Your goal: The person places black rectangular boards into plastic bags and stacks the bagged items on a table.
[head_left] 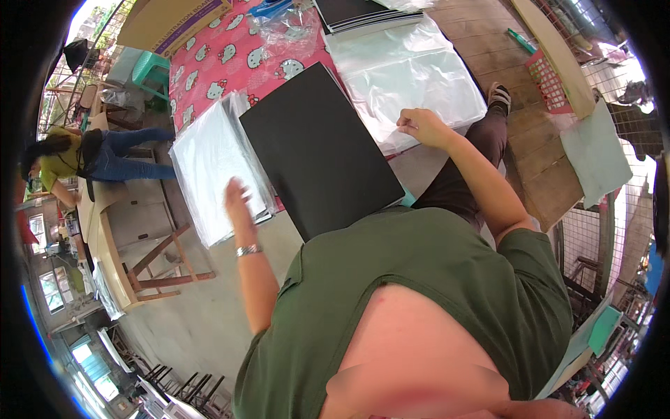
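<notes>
Black boards point(321, 150): stacked at mid-table, long sides slanting; lower end projects past the near edge of the table point(199, 66) toward the person's body.
Left plastic stack point(209, 164): clear, glossy covers along the table's left edge, overhanging the near left corner; pale sheets or film inside, not distinguishable.
Right plastic stack point(412, 77): clear covers spread along the table's right edge, beside the boards; dark boards point(366, 15) at its far end.
Left hand grip: hand point(238, 202) over the near end of the left stack, fingers loosely extended and blurred; nothing seen held, contact cannot be told.
Right hand grip: hand point(422, 127) at the near end of the right stack, fingers bent, thumb close to fingertips; whether film is pinched cannot be told.
Step in hand: judged to be handling covers beside the boards, no board being gripped.
Next move calls for: in judgement, a light fingertip pinch on one cover's edge, parting it from its neighbours without dragging the boards.
</notes>
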Demonstrator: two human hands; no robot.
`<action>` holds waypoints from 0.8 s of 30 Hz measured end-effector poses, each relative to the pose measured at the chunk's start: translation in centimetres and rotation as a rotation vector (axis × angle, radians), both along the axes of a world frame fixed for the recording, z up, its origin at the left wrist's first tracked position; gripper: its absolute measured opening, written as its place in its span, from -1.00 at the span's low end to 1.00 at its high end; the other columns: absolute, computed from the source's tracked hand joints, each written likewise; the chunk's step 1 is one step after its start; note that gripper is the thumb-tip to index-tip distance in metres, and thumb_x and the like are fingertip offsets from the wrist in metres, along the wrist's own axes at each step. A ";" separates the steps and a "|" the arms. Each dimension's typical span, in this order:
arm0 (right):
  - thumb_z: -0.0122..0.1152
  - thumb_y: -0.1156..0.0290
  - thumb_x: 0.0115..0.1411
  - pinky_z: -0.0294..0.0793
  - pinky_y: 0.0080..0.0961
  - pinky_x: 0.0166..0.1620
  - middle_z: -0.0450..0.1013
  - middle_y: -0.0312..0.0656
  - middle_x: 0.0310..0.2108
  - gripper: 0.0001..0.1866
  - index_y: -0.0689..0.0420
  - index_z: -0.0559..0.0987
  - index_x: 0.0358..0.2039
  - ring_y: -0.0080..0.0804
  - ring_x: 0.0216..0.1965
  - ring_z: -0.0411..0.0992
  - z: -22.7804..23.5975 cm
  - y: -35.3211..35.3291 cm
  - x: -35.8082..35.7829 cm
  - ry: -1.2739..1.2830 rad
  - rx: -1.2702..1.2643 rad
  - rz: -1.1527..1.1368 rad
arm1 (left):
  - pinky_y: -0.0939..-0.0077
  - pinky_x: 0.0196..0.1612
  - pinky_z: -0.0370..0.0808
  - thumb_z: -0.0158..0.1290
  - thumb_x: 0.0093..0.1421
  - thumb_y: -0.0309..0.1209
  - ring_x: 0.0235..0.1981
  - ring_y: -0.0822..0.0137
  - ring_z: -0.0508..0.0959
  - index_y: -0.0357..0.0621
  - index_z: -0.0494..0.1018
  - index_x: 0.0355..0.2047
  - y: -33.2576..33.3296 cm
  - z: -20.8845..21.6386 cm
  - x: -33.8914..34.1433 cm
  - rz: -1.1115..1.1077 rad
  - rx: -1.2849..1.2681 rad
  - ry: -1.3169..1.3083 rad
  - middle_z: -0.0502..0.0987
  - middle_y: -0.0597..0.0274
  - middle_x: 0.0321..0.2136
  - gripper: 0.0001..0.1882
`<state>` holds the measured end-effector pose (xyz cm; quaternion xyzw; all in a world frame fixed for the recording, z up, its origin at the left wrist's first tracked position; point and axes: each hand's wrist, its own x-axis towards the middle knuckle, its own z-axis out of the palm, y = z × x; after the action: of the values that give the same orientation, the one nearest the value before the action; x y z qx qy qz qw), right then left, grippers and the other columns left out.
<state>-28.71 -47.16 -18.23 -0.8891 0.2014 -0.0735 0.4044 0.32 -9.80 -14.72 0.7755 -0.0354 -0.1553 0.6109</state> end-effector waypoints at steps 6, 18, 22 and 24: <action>0.24 0.46 -0.08 0.35 -0.40 -0.35 0.42 -0.13 -0.50 -0.86 0.16 0.48 -0.48 -0.26 -0.43 0.40 2.6 0.5 -0.4 0.016 0.093 -0.109 | 0.47 0.05 0.25 -0.12 0.08 -0.55 0.01 0.27 0.30 -0.34 0.05 0.13 -7.9 0.4 -3.4 -0.259 -0.220 0.245 0.27 0.05 0.03 -0.43; 0.13 0.47 0.06 0.38 -0.52 -0.28 0.46 -0.15 -0.45 -0.88 0.18 0.46 -0.36 -0.32 -0.40 0.42 3.9 -1.4 0.3 -0.177 0.295 -0.169 | 0.39 0.10 0.21 -0.17 -0.09 -0.71 0.09 0.14 0.24 -0.33 -0.06 0.17 -7.5 -1.9 -0.7 -0.405 -0.240 0.265 0.16 -0.03 0.11 -0.27; 0.08 0.54 0.03 0.42 -0.43 -0.26 0.47 -0.09 -0.37 -0.84 0.16 0.47 -0.32 -0.25 -0.33 0.45 7.7 0.1 1.3 -0.289 -0.190 -0.166 | 0.16 0.21 -0.01 0.07 -0.09 -0.49 0.19 -0.07 0.06 -0.32 0.05 0.13 -12.7 3.3 -4.1 -0.401 0.340 -0.739 0.13 -0.15 0.11 -0.26; 0.04 0.59 -0.01 0.43 -0.37 -0.26 0.47 -0.08 -0.33 -0.80 0.17 0.48 -0.30 -0.17 -0.33 0.45 9.9 2.6 1.8 -0.419 -0.367 -0.059 | 0.17 0.22 -0.02 0.17 -0.11 -0.40 0.19 -0.07 0.05 -0.32 0.07 0.12 -16.4 8.9 -9.4 -0.728 0.162 -1.035 0.12 -0.15 0.12 -0.21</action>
<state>-26.90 -44.61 -8.28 -0.9066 0.1227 -0.3026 0.2673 -9.04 -26.20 -5.81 0.7321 -0.5754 0.0399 0.3624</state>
